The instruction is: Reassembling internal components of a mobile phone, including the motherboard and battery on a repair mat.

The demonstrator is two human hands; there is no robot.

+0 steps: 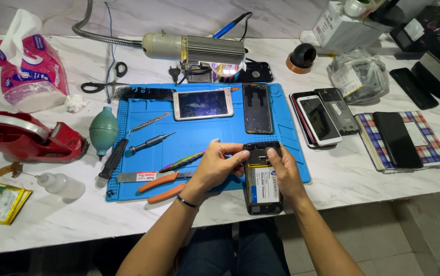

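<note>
Both hands hold the open phone (262, 176) at 6 o'clock on the blue mat (199, 138). The left hand (219, 166) pinches its top edge; the right hand (284, 171) grips its side. Its back is off and the battery shows. The tweezers (148, 123) lie at 10 o'clock.

Matt blue rubbery mat (199, 138) on glossy white marble-look table (353, 174); ribbed metal lamp head (215, 50).

Single head-worn view, steeply down and forward over a white worktop (51, 220), close above the blue mat (199, 138).
</note>
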